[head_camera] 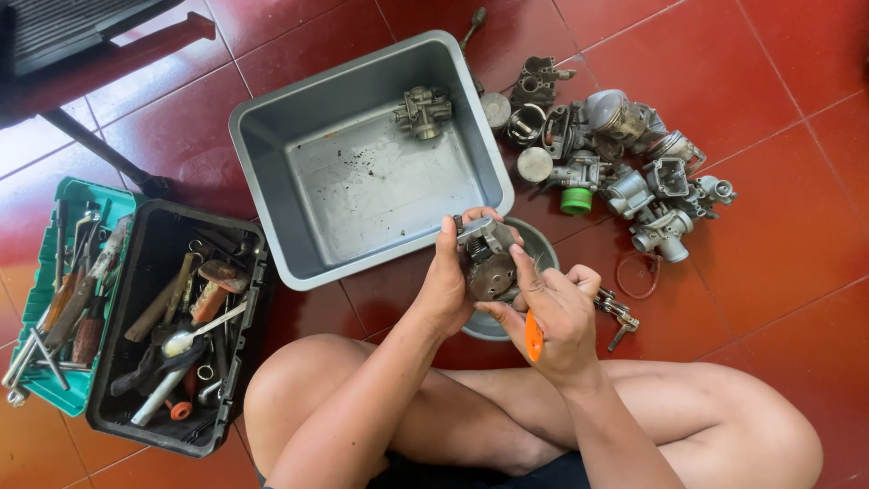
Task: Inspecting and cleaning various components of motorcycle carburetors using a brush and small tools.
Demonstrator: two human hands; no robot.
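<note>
Holding a small metal carburetor [489, 263] in my left hand [448, 285], I keep it up in front of me, above my crossed legs [362, 407] and just over a round metal bowl [540, 249] on the floor. My left hand is closed around its side, with my thumb on top. My right hand [557, 317] is closed around a tool with an orange handle [533, 338], and my fingers press against the round face of the carburetor. I cannot see the tip of the tool.

Just beside my right hand, a small bunch of metal bits [617, 314] lies on the red tile floor [797, 244]. A thin ring [636, 274] lies near them.

Behind the bowl sits a big grey tub [272, 136]. One more carburetor [422, 110] rests in its far corner. The bottom of the tub has dark specks on it.

To the right of the tub is a pile of old engine parts [625, 154], grey and dusty, with a green cap [576, 200] among them.

On my left side sits a black toolbox [136, 299] full of tools, with a spoon [195, 335] lying on top. Touching it is a green tray [86, 195] with more tools in it. A dark chair leg [100, 145] stands at the far left.
</note>
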